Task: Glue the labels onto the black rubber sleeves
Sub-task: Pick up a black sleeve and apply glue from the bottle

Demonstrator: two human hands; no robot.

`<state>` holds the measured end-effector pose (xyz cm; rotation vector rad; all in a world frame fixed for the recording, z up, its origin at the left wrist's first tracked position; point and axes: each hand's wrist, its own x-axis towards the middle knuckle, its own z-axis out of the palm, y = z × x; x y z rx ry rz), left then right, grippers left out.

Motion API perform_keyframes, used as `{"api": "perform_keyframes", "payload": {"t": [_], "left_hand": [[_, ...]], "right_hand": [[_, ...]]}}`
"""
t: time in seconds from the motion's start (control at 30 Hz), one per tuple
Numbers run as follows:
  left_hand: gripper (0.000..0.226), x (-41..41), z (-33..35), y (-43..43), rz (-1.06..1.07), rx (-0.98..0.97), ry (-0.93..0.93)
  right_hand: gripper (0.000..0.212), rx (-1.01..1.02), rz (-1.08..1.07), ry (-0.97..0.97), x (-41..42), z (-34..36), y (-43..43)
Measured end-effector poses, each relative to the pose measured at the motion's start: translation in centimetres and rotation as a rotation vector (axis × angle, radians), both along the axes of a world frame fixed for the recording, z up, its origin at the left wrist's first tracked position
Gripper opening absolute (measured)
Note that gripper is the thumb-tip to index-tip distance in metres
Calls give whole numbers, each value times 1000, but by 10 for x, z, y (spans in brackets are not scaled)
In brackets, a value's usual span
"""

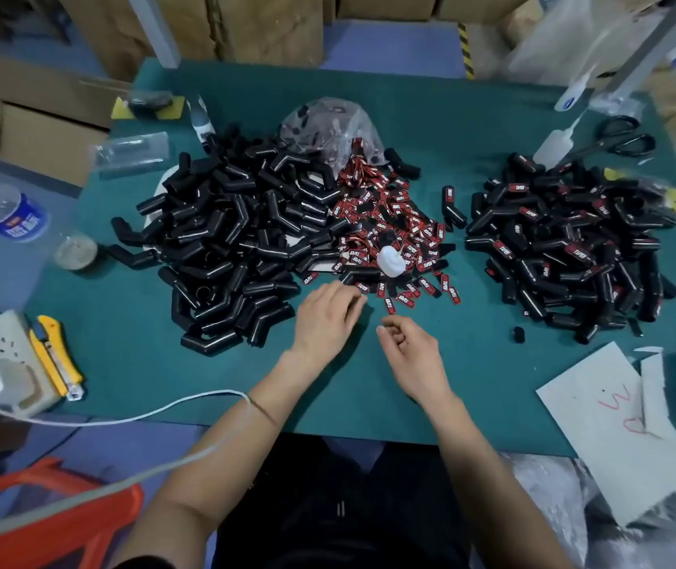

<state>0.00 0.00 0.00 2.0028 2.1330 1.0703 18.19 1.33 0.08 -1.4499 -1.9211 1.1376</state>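
I looked down on the green-covered worktop (pixel 451 129) with both of my bare hands out in front of me. My left hand (pixel 326 316) lay palm down, fingers loosely curled, its fingertips reaching the near edge of the heap of small red-and-black printed labels (pixel 389 227); I could not tell whether it had pinched one. My right hand (pixel 410 349) hovered just beside it over bare cloth, fingers half curled and gripping nothing that I could see.

The labels spilled from a crumpled clear plastic bag (pixel 328 125) at the far middle of the worktop, and a small white squeeze bottle (pixel 390 261) lay on top of them. To their left sat the big pile of plain black bent rubber sleeves (pixel 229 240), touching the labels along its right edge. To the right, well apart, lay a second pile of black sleeves already carrying red labels (pixel 566 244). A yellow utility knife (pixel 55 355) rested at the left edge, black-handled scissors (pixel 624 137) at the far right.
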Motion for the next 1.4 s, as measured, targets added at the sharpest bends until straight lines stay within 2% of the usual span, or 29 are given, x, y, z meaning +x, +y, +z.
{"api": "perform_keyframes", "payload": {"t": [0.1, 0.2, 0.27, 0.37, 0.47, 0.57, 0.63, 0.7, 0.83, 1.03, 1.2, 1.3, 1.4], "left_hand": [[24, -5, 0, 22, 72, -46, 44], [45, -16, 1, 42, 127, -178, 115], [41, -19, -3, 47, 101, -190, 139], [30, -19, -6, 46, 95, -138, 111], [29, -24, -6, 43, 119, -71, 3], [26, -27, -3, 47, 120, -42, -102], [28, -20, -2, 46, 85, 0, -297], [28, -12, -3, 45, 65, 51, -464], [32, -8, -9, 46, 89, 23, -607], [36, -11, -9, 55, 153, -87, -782], [36, -13, -7, 63, 134, -165, -857], [31, -15, -11, 63, 129, -156, -887], [32, -15, -12, 64, 120, -122, -916]], "right_hand": [[18, 11, -75, -6, -8, 6, 25], [37, 42, -208, 8, -19, 10, 59], [44, 111, -187, -57, -25, 10, 80], [31, 283, -111, -92, -32, 2, 100], [33, 343, -124, -8, -29, 0, 101], [44, 219, -221, 107, -28, 0, 95], [46, 204, -233, 143, -26, -1, 94], [40, 246, -206, 183, -26, 1, 96], [29, 268, -240, 247, -22, 3, 99], [24, 25, -345, 614, -21, 6, 98], [26, -244, -438, 1080, -22, 3, 112], [22, -287, -490, 1165, -22, 6, 115], [30, -260, -533, 1178, -21, 9, 116]]}}
